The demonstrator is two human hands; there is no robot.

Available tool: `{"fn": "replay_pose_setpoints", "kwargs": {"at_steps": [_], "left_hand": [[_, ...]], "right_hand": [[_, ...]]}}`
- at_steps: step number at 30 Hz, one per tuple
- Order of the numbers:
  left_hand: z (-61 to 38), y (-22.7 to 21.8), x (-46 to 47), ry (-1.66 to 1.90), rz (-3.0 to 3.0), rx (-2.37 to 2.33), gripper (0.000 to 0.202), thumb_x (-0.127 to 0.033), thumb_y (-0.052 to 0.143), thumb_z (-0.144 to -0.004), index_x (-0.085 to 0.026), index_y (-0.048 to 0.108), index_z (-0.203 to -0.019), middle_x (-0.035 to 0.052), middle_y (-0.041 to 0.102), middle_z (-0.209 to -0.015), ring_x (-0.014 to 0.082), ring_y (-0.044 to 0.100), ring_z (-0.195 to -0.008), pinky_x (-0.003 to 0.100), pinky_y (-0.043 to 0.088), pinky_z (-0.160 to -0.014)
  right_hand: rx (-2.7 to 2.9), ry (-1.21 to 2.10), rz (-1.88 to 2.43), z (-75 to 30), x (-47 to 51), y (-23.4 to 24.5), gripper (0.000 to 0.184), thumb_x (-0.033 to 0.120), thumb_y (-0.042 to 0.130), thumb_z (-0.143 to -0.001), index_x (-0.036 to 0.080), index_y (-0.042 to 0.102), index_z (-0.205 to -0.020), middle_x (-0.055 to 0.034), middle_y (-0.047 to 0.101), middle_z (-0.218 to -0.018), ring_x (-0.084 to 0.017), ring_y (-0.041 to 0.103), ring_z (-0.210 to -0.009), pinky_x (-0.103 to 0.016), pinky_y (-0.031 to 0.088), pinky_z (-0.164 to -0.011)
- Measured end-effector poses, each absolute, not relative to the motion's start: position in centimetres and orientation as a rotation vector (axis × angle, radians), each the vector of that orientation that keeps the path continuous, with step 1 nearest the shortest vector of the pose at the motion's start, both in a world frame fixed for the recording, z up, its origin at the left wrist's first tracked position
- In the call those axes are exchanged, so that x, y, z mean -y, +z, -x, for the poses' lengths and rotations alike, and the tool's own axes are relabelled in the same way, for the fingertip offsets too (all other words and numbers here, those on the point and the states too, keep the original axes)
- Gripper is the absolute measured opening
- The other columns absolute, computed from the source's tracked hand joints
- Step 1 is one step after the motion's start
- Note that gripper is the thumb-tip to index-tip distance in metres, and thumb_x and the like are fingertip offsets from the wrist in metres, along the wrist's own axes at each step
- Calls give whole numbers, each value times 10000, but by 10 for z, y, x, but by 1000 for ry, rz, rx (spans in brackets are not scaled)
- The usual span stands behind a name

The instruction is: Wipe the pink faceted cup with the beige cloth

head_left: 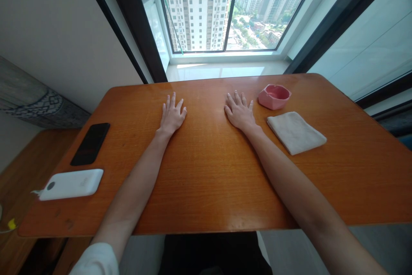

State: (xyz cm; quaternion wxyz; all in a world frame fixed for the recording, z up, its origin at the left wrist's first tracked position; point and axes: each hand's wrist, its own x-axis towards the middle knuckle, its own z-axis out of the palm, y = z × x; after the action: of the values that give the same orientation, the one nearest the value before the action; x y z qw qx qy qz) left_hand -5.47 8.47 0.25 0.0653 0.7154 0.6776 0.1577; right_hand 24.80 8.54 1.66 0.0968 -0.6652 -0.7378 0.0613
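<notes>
Well, we saw one white sleeve (95,260) cut off at the bottom edge, then the left hand (172,114) and right hand (240,112), both open, flat and empty on the wooden table (206,189), the right just beside one folded cloth (294,132) and one pink dish (274,96).

A tall dark-framed window (231,4) fills the far end (white high-rise towers (193,9) beyond, bright daylight), above a glossy pale stone sill (219,71); a plain off-white wall (58,39) runs along the left, over a low wooden ledge (35,159).
</notes>
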Motion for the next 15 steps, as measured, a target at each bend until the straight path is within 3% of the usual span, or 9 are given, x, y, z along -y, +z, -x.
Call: {"fn": "replay_pose_setpoints", "kwargs": {"at_steps": [4, 9, 13, 15], "left_hand": [[54, 3, -84, 482, -2173, -2064, 632, -467, 402, -1118, -202, 514, -1681, 85, 27, -1921, 413, 3, -1795, 706, 95, -1445], [53, 3, -84, 498, -2174, -2083, 621, -447, 425, -1109, -235, 501, -1688, 69, 39, -1921, 390, 15, -1799, 712, 126, -1439], [53, 3, -85, 413, -2132, -2061, 654, -454, 337, -1122, -234, 412, -1734, 110, 307, -1864, 318, 260, -1767, 649, 171, -1449], [52, 4, -86, 401, -2132, -2064, 652, -456, 323, -1120, -220, 447, -1715, 119, 343, -1848, 314, 302, -1753, 640, 169, -1452]], "right_hand": [[2124, 144, 1929, -248, -85, 16, 771, 483, 362, -1119, 269, 119, -1819, -97, -5, -1933, -455, -7, -1782, -853, 113, -1344], [2116, -45, 1887, -247, -82, 17, 834, 473, 394, -1110, 255, 14, -1820, -94, -73, -1930, -460, -92, -1776, -897, 74, -1312], [2239, 129, 1920, -248, -85, 16, 729, 515, 277, -1137, 232, 203, -1804, -99, 151, -1917, -386, 112, -1786, -838, 84, -1360], [2274, 211, 1937, -248, -87, 16, 710, 536, 243, -1140, 228, 304, -1777, -106, 234, -1897, -364, 192, -1774, -826, 89, -1369]]}}
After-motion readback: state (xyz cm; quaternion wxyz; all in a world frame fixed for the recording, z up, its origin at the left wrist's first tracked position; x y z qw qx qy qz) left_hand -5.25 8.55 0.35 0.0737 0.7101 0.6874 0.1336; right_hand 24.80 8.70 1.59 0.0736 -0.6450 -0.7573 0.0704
